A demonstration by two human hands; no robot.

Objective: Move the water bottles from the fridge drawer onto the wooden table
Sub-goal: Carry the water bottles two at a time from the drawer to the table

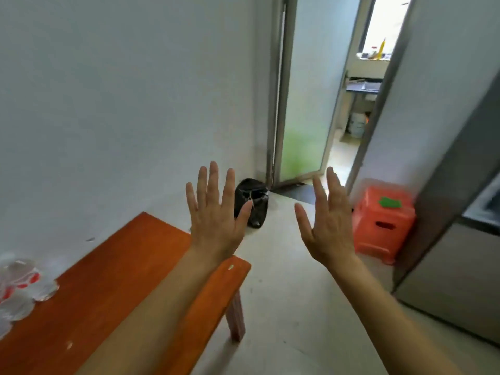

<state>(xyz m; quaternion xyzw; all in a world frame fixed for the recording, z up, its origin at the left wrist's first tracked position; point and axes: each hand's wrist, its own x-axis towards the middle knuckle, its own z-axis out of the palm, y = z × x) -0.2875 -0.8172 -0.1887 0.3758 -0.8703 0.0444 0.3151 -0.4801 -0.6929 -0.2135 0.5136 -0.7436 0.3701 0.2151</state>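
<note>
Both my hands are up mid-frame, left hand (216,212) and right hand (328,220), fingers spread, holding nothing. Water bottles (20,285) sit lower left on the wooden table (108,280); fridge (460,239) at right edge.

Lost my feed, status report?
Both hands open, empty: left hand, right hand. Clear plastic water bottles on orange wooden table. Nothing in the way.
</note>
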